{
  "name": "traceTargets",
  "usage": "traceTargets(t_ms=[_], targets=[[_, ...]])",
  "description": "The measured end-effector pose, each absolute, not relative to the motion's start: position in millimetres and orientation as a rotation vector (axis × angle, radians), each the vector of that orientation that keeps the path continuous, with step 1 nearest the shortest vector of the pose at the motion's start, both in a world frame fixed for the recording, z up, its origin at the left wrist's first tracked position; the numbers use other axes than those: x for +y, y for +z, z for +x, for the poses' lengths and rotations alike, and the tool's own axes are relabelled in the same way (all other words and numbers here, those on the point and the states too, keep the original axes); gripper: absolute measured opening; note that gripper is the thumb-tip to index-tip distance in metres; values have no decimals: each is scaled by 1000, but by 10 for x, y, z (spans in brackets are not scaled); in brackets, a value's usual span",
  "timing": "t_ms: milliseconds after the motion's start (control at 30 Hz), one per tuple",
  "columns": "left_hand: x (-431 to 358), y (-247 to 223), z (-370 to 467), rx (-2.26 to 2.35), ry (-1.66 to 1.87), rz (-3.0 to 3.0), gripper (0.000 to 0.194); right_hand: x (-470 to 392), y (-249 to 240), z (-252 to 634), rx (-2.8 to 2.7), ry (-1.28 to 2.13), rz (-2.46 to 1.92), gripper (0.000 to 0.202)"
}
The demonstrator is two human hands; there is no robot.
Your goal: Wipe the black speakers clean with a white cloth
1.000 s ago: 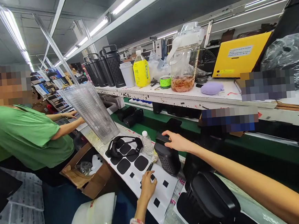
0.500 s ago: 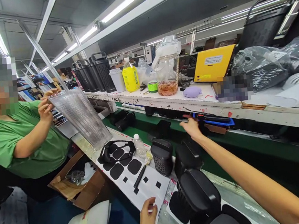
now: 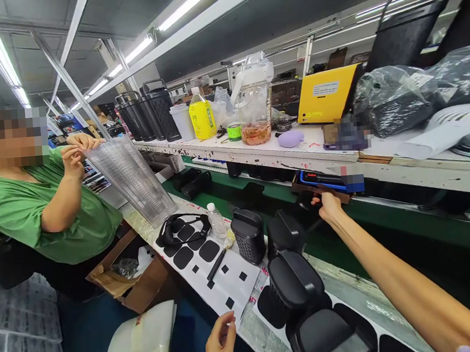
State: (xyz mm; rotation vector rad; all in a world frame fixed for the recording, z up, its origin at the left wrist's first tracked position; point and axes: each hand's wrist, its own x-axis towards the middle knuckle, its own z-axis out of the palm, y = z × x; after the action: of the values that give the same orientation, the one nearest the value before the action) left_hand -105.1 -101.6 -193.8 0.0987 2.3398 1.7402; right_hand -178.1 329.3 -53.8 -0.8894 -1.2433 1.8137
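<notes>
My right hand (image 3: 330,206) reaches in below the shelf, fingers curled beside a small dark round thing (image 3: 304,200). Whatever they close on is too dark to make out. Just above it is a blue tray (image 3: 309,182) with a black tool in it. My left hand (image 3: 220,341), loosely bent with thumb and finger apart, holds nothing by the bench's front edge. Black speaker-like units with top handles (image 3: 296,279) stand between my hands. A white sheet (image 3: 238,292) carries small black squares (image 3: 243,276), larger black rounded pads (image 3: 183,257) and a black-handled brush (image 3: 218,264).
A co-worker in a green shirt (image 3: 59,211) holds a stack of clear plastic trays (image 3: 133,173) at left. The shelf (image 3: 224,148) bears bottles, a jug (image 3: 254,101) and a yellow box (image 3: 326,94). A small clear bottle (image 3: 216,221) stands on the bench. An open carton (image 3: 146,283) sits below.
My right hand has shifted right and slightly down, and its spread fingers have curled in. My left hand stays low, a little further left in view. The whole view has shifted slightly.
</notes>
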Motion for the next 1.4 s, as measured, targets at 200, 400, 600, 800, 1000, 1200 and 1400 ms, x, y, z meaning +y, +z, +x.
traceTargets(t_ms=[200, 400, 600, 800, 1000, 1200, 1400], targets=[[-238, -847, -1196, 2355, 1733, 758, 39, 3124, -207, -964, -1449, 1880, -862, 3], [661, -596, -1446, 2251, 1526, 1471, 27, 2942, 160, -257, -1651, 1959, -793, 19], [721, -915, -1496, 2312, 1527, 1622, 43, 2859, 204, 220, -1833, 2041, -792, 28], [270, -783, -1686, 2492, 1612, 1547, 41, 2566, 128, 86, -2179, 2061, -615, 28], [45, -770, -2034, 2638, 1585, 1495, 36, 2333, -35, -357, -2286, 2199, -420, 26], [-39, -865, -2361, 2733, 1550, 1461, 31, 2030, -182, -756, -2320, 2264, -309, 24], [-54, -911, -2671, 2806, 1526, 1348, 30, 1729, -360, -1086, -2304, 2205, -292, 23]])
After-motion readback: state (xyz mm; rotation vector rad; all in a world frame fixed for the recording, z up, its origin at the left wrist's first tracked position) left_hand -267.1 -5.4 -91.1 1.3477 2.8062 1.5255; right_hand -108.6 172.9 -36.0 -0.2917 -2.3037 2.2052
